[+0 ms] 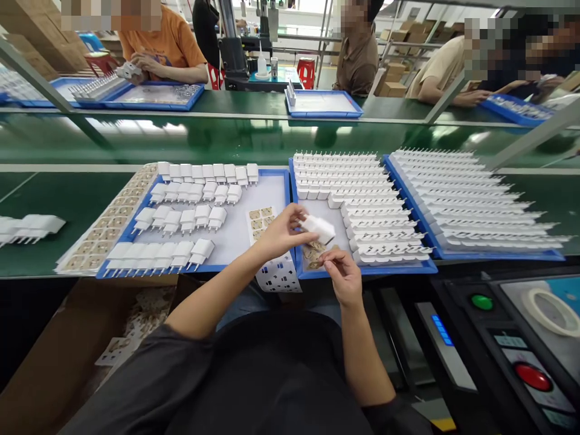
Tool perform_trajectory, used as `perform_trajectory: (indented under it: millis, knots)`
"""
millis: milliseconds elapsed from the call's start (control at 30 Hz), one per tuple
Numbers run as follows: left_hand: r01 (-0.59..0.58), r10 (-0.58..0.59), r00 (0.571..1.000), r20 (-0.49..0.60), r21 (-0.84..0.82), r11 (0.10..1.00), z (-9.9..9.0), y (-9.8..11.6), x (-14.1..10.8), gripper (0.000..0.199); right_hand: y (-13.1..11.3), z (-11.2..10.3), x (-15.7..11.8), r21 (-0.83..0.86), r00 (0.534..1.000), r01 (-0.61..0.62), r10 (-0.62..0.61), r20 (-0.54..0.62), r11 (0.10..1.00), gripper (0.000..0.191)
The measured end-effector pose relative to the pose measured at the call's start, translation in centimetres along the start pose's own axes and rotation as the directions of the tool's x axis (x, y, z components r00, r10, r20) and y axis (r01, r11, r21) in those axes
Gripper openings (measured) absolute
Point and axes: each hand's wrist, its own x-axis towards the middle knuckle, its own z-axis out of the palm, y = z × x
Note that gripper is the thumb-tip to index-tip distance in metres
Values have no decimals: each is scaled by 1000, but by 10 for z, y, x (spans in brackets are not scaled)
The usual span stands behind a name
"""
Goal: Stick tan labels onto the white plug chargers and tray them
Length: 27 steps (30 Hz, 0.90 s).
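My left hand (286, 232) grips a white plug charger (319, 229), tilted and slightly blurred, above the front left of the middle blue tray (362, 271). Close by on the right, my right hand (345, 279) has thumb and forefinger pinched together; whatever is between them is too small to make out. Brownish pieces (312, 255) lie under the two hands, partly covered. Left of them, a sheet of tan labels (261, 219) rests at the edge of the left blue tray (217, 268). Below hangs a white strip with dark printed shapes (278, 275).
Rows of white chargers (185, 220) stand in the left tray, and more fill the right blue tray (502, 257). Label sheets (109, 223) are stacked at left, above a cardboard box (81, 338). A machine with a red button (533, 376) is at right. Co-workers sit opposite.
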Motion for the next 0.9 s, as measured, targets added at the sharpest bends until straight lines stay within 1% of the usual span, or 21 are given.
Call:
perform_trajectory:
  millis: [67, 133, 233, 300, 367, 400, 467, 533, 633, 700, 800, 833, 900]
  knots:
    - [33, -38, 999, -28, -134, 990, -10, -7, -32, 55, -8, 6, -2, 42, 1000, 0, 0, 20, 999, 15]
    - [60, -70, 997, -40, -223, 973, -14, -15, -58, 58, -21, 13, -3, 104, 996, 11, -20, 86, 995, 10]
    - [36, -46, 998, -32, -270, 962, -14, -20, -82, 53, -39, 24, -5, 178, 980, 36, -70, 187, 983, 2]
    - [-13, 7, 999, -31, -207, 978, -14, -20, -91, 44, -47, 30, -5, 186, 976, 35, -74, 206, 982, 3]
    - [-85, 83, 996, -43, -40, 996, -15, -17, -96, 39, -51, 34, -6, 181, 977, 13, -51, 209, 983, 7]
    - [-128, 131, 990, -46, 63, 990, -16, -15, -98, 39, -53, 36, -7, 182, 976, -4, -36, 215, 983, 9]
    - [-213, 227, 973, -33, 238, 948, -16, -13, -102, 44, -54, 40, -8, 195, 970, -36, -12, 241, 980, 11]
    - [-266, 292, 956, -34, 329, 906, -14, -13, -104, 49, -57, 42, -10, 201, 963, -69, 13, 270, 977, 10]
    - [-272, 329, 940, -94, 382, 883, -10, -13, -109, 49, -63, 42, -11, 176, 956, -126, 72, 285, 976, 6]
    - [-275, 343, 932, -118, 387, 880, -8, -10, -111, 48, -66, 40, -10, 132, 968, -143, 111, 226, 981, 5]
    - [-288, 356, 928, -106, 399, 870, -6, -4, -114, 45, -68, 38, -7, 32, 986, -143, 139, 90, 989, 5]
    - [-289, 355, 930, -97, 406, 867, -6, -2, -114, 45, -68, 37, -6, 5, 987, -147, 146, 65, 989, 5]
    - [-290, 353, 932, -83, 415, 862, -5, 1, -114, 46, -67, 38, -4, -20, 985, -163, 163, 51, 987, 4]
